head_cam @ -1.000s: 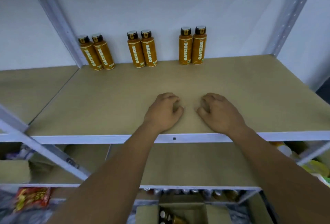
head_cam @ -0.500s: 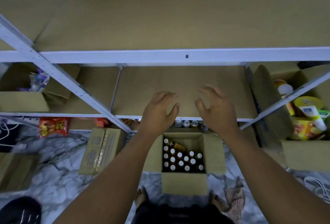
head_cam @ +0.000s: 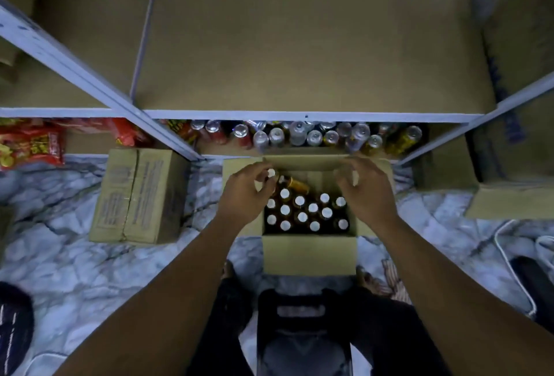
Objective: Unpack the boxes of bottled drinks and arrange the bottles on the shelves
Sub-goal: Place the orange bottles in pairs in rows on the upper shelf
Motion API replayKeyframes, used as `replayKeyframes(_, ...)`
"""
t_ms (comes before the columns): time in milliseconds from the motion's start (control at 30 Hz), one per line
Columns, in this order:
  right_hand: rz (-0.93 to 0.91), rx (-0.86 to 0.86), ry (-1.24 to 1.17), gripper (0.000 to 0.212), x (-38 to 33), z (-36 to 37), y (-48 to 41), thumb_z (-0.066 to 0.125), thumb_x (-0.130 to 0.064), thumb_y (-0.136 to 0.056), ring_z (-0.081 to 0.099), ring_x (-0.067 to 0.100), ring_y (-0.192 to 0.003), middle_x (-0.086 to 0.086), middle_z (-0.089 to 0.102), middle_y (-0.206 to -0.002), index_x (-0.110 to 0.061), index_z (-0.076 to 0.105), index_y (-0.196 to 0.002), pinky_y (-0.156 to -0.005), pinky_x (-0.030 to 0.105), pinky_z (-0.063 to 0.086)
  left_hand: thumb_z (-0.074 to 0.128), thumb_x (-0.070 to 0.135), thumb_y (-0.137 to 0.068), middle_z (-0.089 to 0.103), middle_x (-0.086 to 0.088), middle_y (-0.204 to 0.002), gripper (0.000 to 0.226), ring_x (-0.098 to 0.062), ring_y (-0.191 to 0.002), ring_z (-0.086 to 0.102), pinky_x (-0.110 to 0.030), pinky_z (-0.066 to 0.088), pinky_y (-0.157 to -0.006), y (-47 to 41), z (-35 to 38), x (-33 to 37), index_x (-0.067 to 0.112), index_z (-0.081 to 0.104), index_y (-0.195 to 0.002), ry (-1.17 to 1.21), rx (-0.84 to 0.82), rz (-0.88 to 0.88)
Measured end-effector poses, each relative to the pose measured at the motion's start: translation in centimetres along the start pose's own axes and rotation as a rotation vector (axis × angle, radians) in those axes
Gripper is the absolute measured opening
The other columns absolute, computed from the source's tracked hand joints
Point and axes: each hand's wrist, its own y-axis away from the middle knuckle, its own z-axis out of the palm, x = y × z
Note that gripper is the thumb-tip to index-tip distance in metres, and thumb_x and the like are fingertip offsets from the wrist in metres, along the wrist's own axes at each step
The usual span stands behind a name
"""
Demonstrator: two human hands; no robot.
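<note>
Marble floor [head_cam: 75,255] bears box [head_cam: 308,252], bottles [head_cam: 313,207] beneath spread right fingers [head_cam: 349,185]; left fingers [head_cam: 265,185]: grip unclear

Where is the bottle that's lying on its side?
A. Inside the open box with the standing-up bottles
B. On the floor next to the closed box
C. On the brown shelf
A: the tipped bottle lies on its side at the back of the open box, next to the upright bottles whose white caps face up.
</note>
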Motion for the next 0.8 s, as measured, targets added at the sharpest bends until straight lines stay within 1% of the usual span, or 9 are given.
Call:
replayKeyframes(67, 0.061, -0.035, -0.014, 0.028, 3.4, 3.5, 0.2, 0.065, -0.028, -0.098, 0.065, 0.026, -0.104, 0.005, 0.067, -0.125, -0.018, 0.069, -0.124, -0.082, 0.024, 0.041, 0.069, 0.025, -0.094, 0.075, 0.000, -0.104, 0.032, -0.013, -0.097, 0.069, -0.034, 0.056, -0.089, -0.2, 3.4, -3.6, 0.017, 0.070, -0.124, 0.014, -0.031, -0.014)
replayKeyframes(133, 0.104, -0.077, -0.019, 0.030, 6.5, 6.7, 0.2, 0.064, -0.028, -0.098, 0.066, 0.027, -0.098, 0.004, 0.068, -0.125, -0.021, 0.068, -0.127, -0.080, 0.029, 0.045, 0.072, 0.021, -0.092, 0.076, 0.000, -0.105, 0.031, -0.013, -0.097, 0.069, -0.033, 0.056, -0.089, -0.5, 6.8, -6.6, 0.018, 0.071, -0.123, 0.017, -0.067, -0.013)
replayKeyframes(300, 0.220, -0.098, -0.102, 0.033, 13.0, 13.2, -0.1, 0.068, -0.032, -0.095, 0.064, 0.023, -0.108, 0.003, 0.072, -0.118, -0.024, 0.068, -0.127, -0.090, 0.034, 0.049, 0.072, 0.026, -0.092, 0.074, 0.008, -0.117, 0.034, -0.009, -0.109, 0.067, -0.026, 0.051, -0.092, -2.6, 14.1, -12.8, 0.026, 0.069, -0.125, -0.038, -0.149, -0.012)
replayKeyframes(400, 0.265, -0.131, -0.137, 0.038, 15.7, 15.8, -0.8, 0.068, -0.038, -0.094, 0.062, 0.015, -0.101, -0.006, 0.070, -0.115, -0.031, 0.064, -0.131, -0.084, 0.028, 0.045, 0.073, 0.027, -0.091, 0.070, 0.010, -0.122, 0.038, -0.010, -0.115, 0.064, -0.031, 0.052, -0.096, -3.9, 17.2, -15.2, 0.026, 0.067, -0.129, -0.046, -0.178, 0.023)
replayKeyframes(533, 0.236, -0.158, -0.169, 0.047, 18.2, 18.4, -2.1, 0.070, -0.038, -0.092, 0.058, 0.009, -0.101, -0.014, 0.065, -0.122, -0.034, 0.057, -0.137, -0.085, 0.021, 0.039, 0.074, 0.030, -0.091, 0.067, 0.010, -0.128, 0.044, -0.007, -0.118, 0.060, -0.026, 0.048, -0.095, -5.4, 20.2, -17.5, 0.024, 0.064, -0.134, -0.075, -0.180, 0.115)
replayKeyframes(633, 0.232, -0.210, -0.184, 0.052, 19.7, 20.0, -2.9, 0.071, -0.035, -0.092, 0.061, -0.002, -0.076, -0.026, 0.060, -0.103, -0.039, 0.052, -0.140, -0.068, 0.007, 0.039, 0.076, 0.029, -0.091, 0.068, 0.008, -0.124, 0.043, -0.004, -0.113, 0.058, -0.024, 0.046, -0.093, -6.4, 21.9, -18.9, 0.022, 0.065, -0.132, -0.091, -0.172, 0.198)
replayKeyframes(667, 0.224, -0.221, -0.192, 0.054, 20.3, 20.5, -3.1, 0.072, -0.034, -0.091, 0.061, -0.006, -0.073, -0.025, 0.060, -0.101, -0.040, 0.051, -0.141, -0.063, 0.004, 0.038, 0.077, 0.027, -0.090, 0.068, 0.008, -0.123, 0.044, -0.001, -0.111, 0.056, -0.022, 0.045, -0.093, -6.6, 22.4, -19.3, 0.021, 0.065, -0.132, -0.091, -0.172, 0.232)
replayKeyframes(733, 0.207, -0.239, -0.196, 0.057, 21.5, 21.4, -3.6, 0.072, -0.033, -0.090, 0.060, -0.009, -0.080, -0.021, 0.061, -0.107, -0.041, 0.050, -0.143, -0.067, 0.004, 0.038, 0.078, 0.023, -0.088, 0.067, 0.008, -0.120, 0.044, 0.006, -0.108, 0.050, -0.017, 0.041, -0.092, -7.2, 23.0, -20.3, 0.019, 0.066, -0.130, -0.096, -0.172, 0.289)
replayKeyframes(800, 0.188, -0.247, -0.180, 0.059, 22.6, 22.3, -4.2, 0.072, -0.031, -0.090, 0.058, -0.003, -0.086, -0.019, 0.060, -0.112, -0.039, 0.050, -0.144, -0.072, 0.006, 0.037, 0.077, 0.029, -0.086, 0.069, 0.005, -0.121, 0.046, -0.002, -0.111, 0.054, -0.029, 0.044, -0.099, -7.9, 23.8, -21.4, 0.020, 0.065, -0.129, -0.127, -0.181, 0.342)
